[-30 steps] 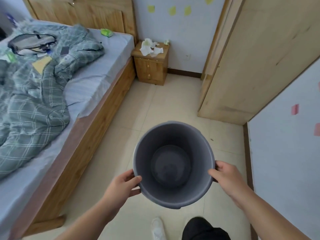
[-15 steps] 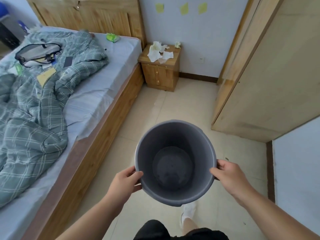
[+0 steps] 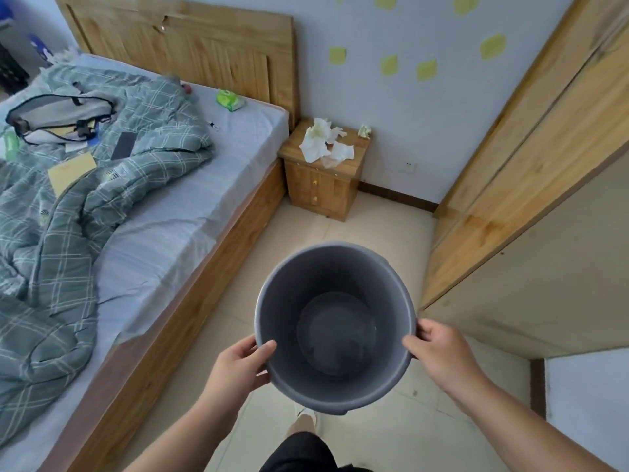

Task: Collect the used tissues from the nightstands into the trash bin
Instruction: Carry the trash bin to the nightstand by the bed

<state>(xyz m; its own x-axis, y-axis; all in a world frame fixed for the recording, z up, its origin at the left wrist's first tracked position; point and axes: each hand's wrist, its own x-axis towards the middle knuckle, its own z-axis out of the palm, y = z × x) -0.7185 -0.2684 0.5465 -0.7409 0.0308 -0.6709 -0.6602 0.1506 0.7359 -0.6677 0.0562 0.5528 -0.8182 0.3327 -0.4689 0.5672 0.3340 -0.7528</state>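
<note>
You hold the grey plastic trash bin (image 3: 283, 301) in both hands, well short of the wooden nightstand (image 3: 318, 189), above the tiled floor that runs up to its front. Your left hand (image 3: 235, 369) grips the rim with the thumb hooked over the lip and the fingers curled against the outer wall. Your right hand (image 3: 439, 356) clamps the opposite side of the rim the same way. The bin looks empty.

The used tissues (image 3: 320, 144) lie in a loose, crumpled white heap on top of the nightstand, with one sheet drooping over its front edge. A smaller yellowish wad (image 3: 364, 131) sits at the nightstand's back right corner, apart from the heap.

Expect the tissues to weigh almost nothing and to crush under any touch. They are soft and not slippery, and likely to come away as separate pieces rather than one clump. Pinch each from above at its highest fold, or gather the heap in one cupped hand. The bin is stiff and probably light, so one hand on the rim should carry it, leaving the other free. Setting it down on the floor just in front of the nightstand would work too.

Compared with half a second ago, the nightstand stands nearer and larger ahead of you. Your grip on the rim is unchanged, and the tissues have not moved.
</note>
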